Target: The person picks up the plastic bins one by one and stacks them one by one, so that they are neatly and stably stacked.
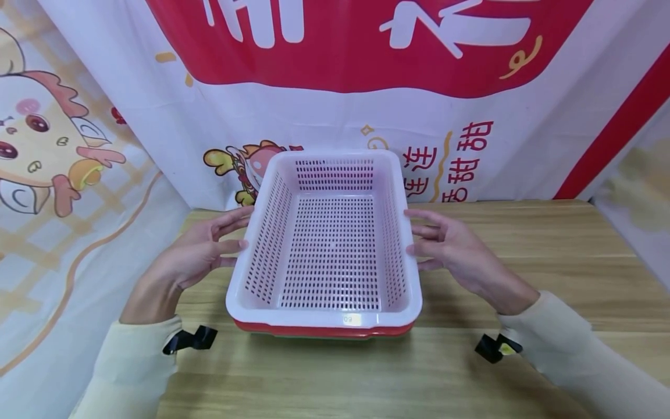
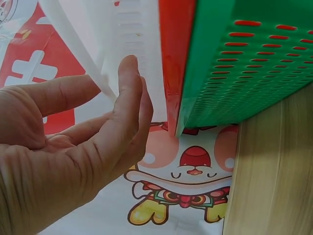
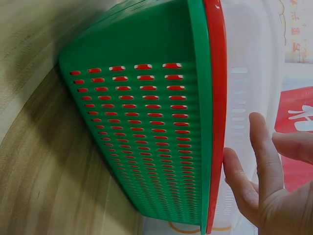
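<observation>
A white perforated plastic basket (image 1: 332,250) sits in the middle of the table, raised partway out of a red basket (image 1: 324,331). Beneath the red one, a green basket (image 2: 264,63) holds it nested, its slotted side plain in both wrist views. My left hand (image 1: 201,247) holds the white rim at the left side, thumb at the edge and fingers against the wall below. On the opposite side my right hand (image 1: 450,247) grips the rim likewise, with fingertips on the white wall (image 3: 238,98) just above the red rim. The inside of the white basket shows only its slotted floor and walls.
The stack stands on a wood-grain table (image 1: 523,262). Behind it hangs a white and red printed cloth (image 1: 340,116), close to the basket's far end. Another patterned cloth (image 1: 104,262) borders the table on the left.
</observation>
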The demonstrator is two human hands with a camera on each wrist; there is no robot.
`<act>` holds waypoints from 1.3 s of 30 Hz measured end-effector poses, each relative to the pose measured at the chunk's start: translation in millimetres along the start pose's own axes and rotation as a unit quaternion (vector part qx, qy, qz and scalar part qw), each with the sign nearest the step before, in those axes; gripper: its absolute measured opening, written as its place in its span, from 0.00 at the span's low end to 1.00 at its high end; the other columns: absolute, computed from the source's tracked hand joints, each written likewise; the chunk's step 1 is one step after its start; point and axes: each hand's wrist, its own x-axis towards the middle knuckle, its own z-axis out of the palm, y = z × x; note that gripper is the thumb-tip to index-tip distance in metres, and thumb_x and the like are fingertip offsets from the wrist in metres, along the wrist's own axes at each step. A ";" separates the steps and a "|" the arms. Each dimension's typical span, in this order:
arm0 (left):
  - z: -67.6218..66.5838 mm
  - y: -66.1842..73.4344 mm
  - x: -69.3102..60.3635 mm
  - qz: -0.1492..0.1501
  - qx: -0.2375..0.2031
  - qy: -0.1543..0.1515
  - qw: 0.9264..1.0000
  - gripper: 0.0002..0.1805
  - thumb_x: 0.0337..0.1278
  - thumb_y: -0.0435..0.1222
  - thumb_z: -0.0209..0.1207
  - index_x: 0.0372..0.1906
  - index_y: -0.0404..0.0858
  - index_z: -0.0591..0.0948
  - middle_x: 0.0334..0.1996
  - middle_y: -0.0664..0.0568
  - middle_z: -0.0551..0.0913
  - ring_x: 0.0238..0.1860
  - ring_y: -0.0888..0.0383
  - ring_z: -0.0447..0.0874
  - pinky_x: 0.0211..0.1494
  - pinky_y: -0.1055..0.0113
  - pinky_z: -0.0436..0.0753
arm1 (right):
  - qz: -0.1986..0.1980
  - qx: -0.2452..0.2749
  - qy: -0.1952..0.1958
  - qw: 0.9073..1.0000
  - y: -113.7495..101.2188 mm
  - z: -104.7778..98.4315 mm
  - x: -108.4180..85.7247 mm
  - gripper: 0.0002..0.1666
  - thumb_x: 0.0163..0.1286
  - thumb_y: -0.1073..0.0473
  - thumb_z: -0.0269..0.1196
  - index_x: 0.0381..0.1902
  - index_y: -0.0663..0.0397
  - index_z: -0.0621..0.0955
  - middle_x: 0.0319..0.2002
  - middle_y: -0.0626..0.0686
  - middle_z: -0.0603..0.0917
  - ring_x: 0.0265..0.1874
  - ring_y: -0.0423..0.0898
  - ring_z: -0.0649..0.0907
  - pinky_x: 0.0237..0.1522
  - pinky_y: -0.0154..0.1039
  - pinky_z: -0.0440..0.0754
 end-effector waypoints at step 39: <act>-3.1 -5.6 1.4 -0.001 0.001 -0.011 1.000 0.41 0.75 0.29 0.58 0.86 0.44 0.56 0.83 0.40 0.58 0.57 0.63 0.87 0.57 0.60 0.91 | 0.003 -0.028 0.005 1.000 -4.9 7.3 0.2 0.43 0.70 0.70 0.63 0.81 0.58 0.63 0.70 0.68 0.72 0.47 0.44 0.89 0.49 0.46 0.92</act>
